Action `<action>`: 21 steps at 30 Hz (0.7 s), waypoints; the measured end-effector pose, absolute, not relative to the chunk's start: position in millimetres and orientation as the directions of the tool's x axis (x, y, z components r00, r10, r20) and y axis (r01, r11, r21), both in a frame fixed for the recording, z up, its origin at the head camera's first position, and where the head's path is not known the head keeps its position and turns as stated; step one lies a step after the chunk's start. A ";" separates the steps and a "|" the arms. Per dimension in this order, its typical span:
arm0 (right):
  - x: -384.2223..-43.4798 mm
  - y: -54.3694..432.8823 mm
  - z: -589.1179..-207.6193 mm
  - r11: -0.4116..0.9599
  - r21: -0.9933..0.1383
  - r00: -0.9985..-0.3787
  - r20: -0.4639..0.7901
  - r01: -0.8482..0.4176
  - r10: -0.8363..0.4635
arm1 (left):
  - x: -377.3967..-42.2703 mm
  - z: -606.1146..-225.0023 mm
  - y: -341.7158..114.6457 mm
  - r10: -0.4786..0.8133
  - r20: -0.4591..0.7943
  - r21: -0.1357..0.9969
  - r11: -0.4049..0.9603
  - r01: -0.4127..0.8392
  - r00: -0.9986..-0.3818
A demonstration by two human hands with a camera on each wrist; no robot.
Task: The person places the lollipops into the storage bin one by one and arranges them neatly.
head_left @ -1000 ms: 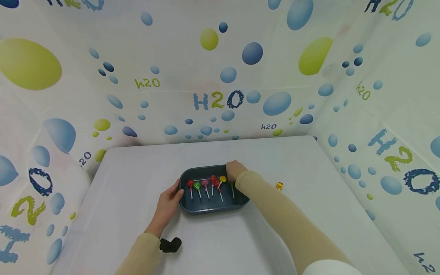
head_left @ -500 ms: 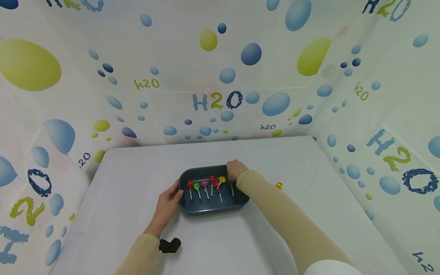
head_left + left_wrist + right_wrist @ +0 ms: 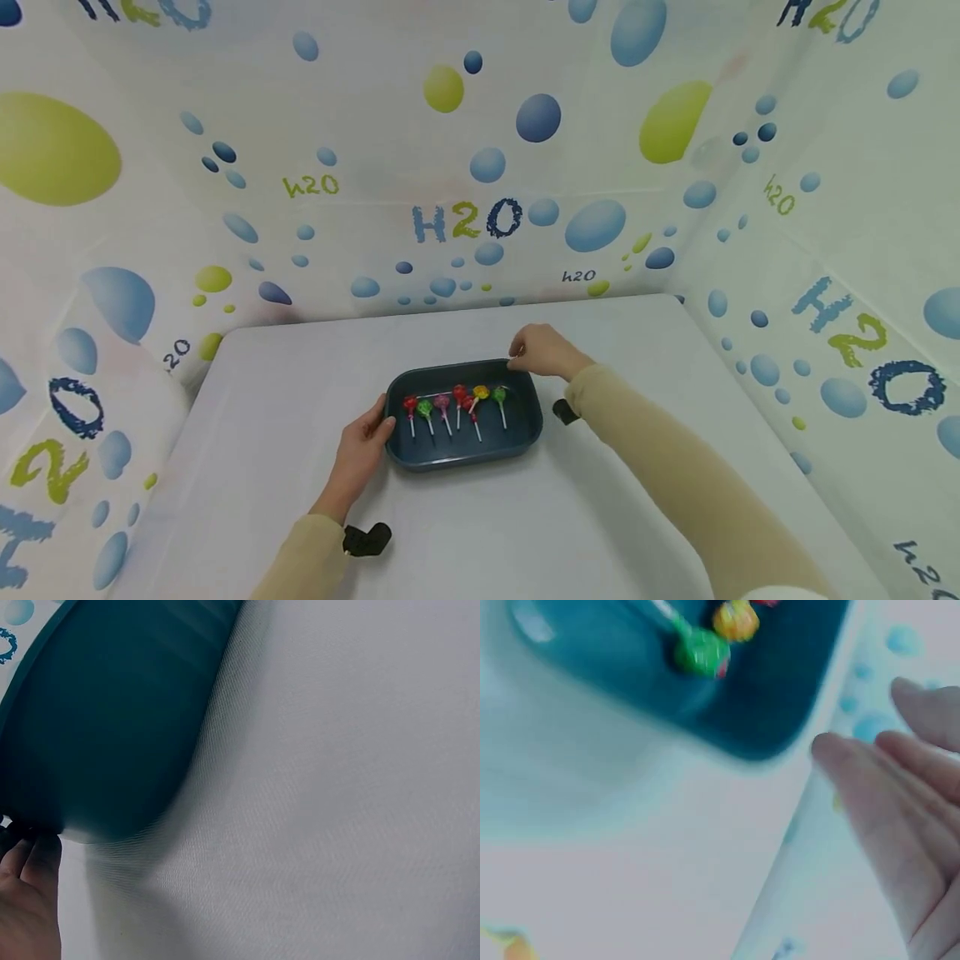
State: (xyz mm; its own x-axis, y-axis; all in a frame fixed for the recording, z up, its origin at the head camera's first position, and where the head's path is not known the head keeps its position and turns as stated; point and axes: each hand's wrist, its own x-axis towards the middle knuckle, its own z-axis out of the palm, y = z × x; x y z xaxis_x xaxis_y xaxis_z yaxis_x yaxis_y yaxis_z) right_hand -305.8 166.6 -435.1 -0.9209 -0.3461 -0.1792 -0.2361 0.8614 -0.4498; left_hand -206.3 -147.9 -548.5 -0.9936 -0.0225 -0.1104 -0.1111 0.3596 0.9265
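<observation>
A dark blue-grey tray (image 3: 450,454) lies on the white table, with several lollipops in a rough row inside it. They include a red lollipop (image 3: 409,402) at the left, a yellow lollipop (image 3: 480,392) and a green lollipop (image 3: 499,394) at the right. My left hand (image 3: 358,454) grips the tray's left end, thumb at the rim. In the left wrist view its fingers meet the tray's (image 3: 112,727) corner. My right hand (image 3: 551,352) is over the tray's far right corner. The right wrist view shows that hand (image 3: 907,814) with fingers extended, holding nothing, beside the corner.
A yellow-orange piece (image 3: 516,949) shows at the lower left of the right wrist view, on the table. The white table (image 3: 247,467) is walled by a sheet (image 3: 375,225) printed with drops. Black wrist cameras sit on the left (image 3: 367,540) and right wrists.
My right hand has come up out of the tray to its far right corner, uncovering the green lollipop. The right forearm now hides the yellow lollipop on the table. My left hand keeps its grip.
</observation>
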 end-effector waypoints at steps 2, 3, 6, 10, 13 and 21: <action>-301.3 191.3 -434.1 0.824 -0.519 -0.931 -0.132 -0.226 -0.339 | -207.3 -550.3 -148.3 -0.020 -0.110 0.924 0.367 -0.110 -0.994; -299.2 204.7 -435.1 0.808 -0.543 -0.937 -0.101 -0.229 -0.334 | -207.6 -550.6 -148.3 -0.018 -0.109 0.924 0.367 -0.108 -0.994; -295.1 247.2 -443.2 0.771 -0.605 -0.960 -0.036 -0.200 -0.277 | -208.2 -551.4 -148.1 -0.011 -0.102 0.926 0.364 -0.099 -0.995; -288.7 295.6 -458.2 0.747 -0.658 -0.989 -0.027 -0.093 -0.146 | -207.3 -550.1 -147.9 -0.012 -0.096 0.931 0.352 -0.094 -0.995; -281.6 321.6 -470.4 0.726 -0.687 -0.996 -0.054 -0.014 -0.070 | -207.2 -549.8 -147.7 -0.014 -0.099 0.930 0.354 -0.098 -0.995; -265.5 344.2 -508.5 0.703 -0.706 -0.993 -0.121 0.081 -0.008 | -208.2 -550.3 -146.8 -0.008 -0.102 0.930 0.355 -0.099 -0.995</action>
